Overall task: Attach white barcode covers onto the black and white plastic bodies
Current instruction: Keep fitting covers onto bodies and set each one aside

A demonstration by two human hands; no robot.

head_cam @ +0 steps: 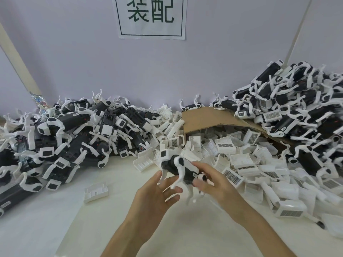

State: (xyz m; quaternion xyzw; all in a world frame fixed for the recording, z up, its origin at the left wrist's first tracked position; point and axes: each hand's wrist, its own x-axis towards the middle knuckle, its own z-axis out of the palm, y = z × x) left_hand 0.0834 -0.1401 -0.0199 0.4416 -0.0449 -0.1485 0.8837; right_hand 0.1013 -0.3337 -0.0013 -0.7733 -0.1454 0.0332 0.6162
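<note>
A black and white plastic body [177, 167], shaped like a small four-legged figure, hangs above the white table at the centre. My right hand [209, 180] grips its rear end, thumb and fingers curled round it. My left hand [157, 190] is just below and to the left with fingers spread and relaxed, close to the dangling white legs; whether it touches them is blurred. A single white barcode cover [96, 191] lies flat on the table to the left of my hands.
A heap of black and white bodies [65, 138] fills the left side and another [297, 112] the back right. Loose white covers [250, 164] spill from a tipped cardboard box [204, 117] across the right. A sign [151, 16] hangs on the wall.
</note>
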